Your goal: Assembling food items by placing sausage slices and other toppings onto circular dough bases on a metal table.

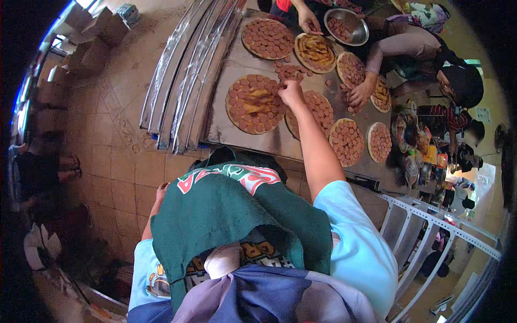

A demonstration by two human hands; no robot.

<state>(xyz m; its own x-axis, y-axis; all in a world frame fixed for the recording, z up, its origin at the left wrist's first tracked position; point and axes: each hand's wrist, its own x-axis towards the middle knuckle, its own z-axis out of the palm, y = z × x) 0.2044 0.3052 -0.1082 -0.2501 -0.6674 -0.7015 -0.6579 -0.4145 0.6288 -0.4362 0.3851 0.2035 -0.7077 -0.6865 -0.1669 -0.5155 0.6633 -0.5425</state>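
Observation:
My right hand (291,93) reaches over the table, its fingers pinched together at the right edge of a round pizza base (256,104). Sausage slices ring that base, and streaks of brown-yellow sauce show in its middle. Whatever the fingers hold is too small to make out. Just beyond them lies a loose heap of sausage slices (293,71). Under my right forearm is another pizza (319,114) topped with slices, partly covered by the arm. My left hand (162,191) hangs low beside my green apron (231,210), its fingers mostly hidden.
Several more topped pizzas, one a sauced base (315,53), crowd the table (237,62). Co-workers' hands (362,95) work across from me, near a metal bowl (347,28) of slices. Plastic-wrapped panels (183,70) flank the table's left; a white metal rack (431,220) stands right.

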